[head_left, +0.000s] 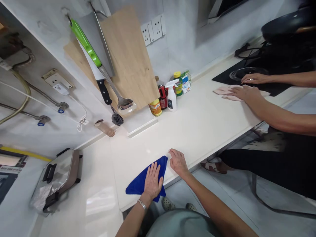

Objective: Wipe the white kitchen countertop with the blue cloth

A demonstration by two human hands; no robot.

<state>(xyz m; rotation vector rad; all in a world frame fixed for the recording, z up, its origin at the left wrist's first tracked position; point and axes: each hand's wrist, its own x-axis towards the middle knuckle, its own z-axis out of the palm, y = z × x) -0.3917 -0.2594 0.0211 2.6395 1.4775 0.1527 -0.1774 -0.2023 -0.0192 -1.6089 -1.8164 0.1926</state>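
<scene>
A blue cloth (139,181) lies folded on the white countertop (192,128), near its front edge. My left hand (153,180) presses flat on this cloth, fingers spread and pointing away from me, with a silver bracelet on the wrist. To the right of the cloth, my right hand (178,162) rests by the counter's front edge, its fingers loosely bent and apart, with nothing in them.
At the right, another person's hands touch a pink cloth (222,90) and the black stove (276,70). A spray bottle (172,98) and other containers stand by the wall. An electric pan (60,171) sits left; cutting boards (130,56) and utensils hang above.
</scene>
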